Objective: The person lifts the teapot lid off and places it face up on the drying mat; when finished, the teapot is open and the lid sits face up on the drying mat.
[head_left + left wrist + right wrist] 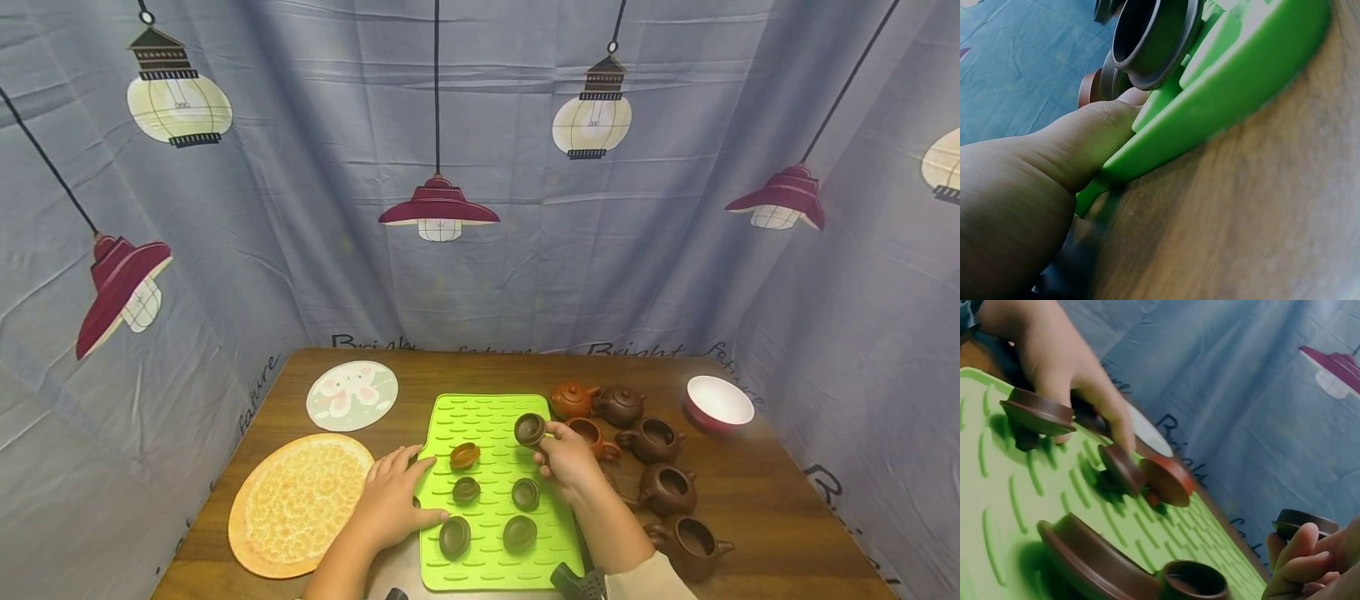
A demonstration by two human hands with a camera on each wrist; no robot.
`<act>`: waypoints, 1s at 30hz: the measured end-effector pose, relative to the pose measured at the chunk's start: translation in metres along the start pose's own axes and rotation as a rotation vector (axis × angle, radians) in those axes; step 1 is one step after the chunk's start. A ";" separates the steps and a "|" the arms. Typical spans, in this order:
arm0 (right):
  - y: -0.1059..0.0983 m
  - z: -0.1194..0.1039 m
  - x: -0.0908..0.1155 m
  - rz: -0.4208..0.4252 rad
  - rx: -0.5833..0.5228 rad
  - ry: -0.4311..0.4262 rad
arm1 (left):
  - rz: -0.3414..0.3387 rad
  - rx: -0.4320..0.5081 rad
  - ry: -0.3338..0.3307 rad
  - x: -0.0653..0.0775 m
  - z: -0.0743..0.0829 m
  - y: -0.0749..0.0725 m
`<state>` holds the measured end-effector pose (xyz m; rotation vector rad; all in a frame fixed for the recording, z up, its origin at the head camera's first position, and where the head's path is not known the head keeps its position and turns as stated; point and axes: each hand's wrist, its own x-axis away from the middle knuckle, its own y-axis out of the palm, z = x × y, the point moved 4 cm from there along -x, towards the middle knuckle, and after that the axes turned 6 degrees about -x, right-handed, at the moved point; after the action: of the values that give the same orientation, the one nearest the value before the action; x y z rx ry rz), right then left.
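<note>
Blue-grey curtain fabric (510, 292), printed with hanging lamps (438, 202), stands behind and beside a brown wooden counter (420, 364). On the counter lies a bright green, ridged rectangular mat (491, 417). To its left are a round tan mat with a pizza-like pattern (307, 504) and, farther back, a pale green-and-white oval mat with a rabbit print (352, 396).

The left hand (392, 504) rests at the green mat's left edge, fingers spread and holding nothing, its thumb close to a dark lid. The right hand (572, 462) grips a round dark-brown teapot lid (530, 429) in its fingers, hollow side up, over the mat's right part.

Right of the mat stand dark-brown teapots (667, 489) without lids, a lidded dark-brown teapot (622, 406), a lidded orange-brown teapot (572, 402) and an open orange-brown one, partly hidden by the right hand. Beyond them sits a red bowl with a white inside (718, 402). Smallest are the four other dark-brown lids (520, 533) and one orange-brown lid (465, 455), tilted on the mat.
</note>
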<state>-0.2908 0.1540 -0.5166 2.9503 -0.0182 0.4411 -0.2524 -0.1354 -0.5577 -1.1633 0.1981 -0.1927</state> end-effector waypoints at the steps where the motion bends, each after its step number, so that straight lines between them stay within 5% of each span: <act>1: 0.002 0.001 0.000 0.005 0.021 -0.003 | 0.001 0.001 0.000 0.000 0.000 0.000; 30: 0.016 0.022 -0.012 0.057 0.425 -0.069 | -0.001 -0.015 0.008 -0.002 -0.001 0.000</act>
<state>-0.2962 0.1348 -0.5385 3.3892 -0.0187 0.3914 -0.2547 -0.1357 -0.5579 -1.1773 0.2060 -0.1971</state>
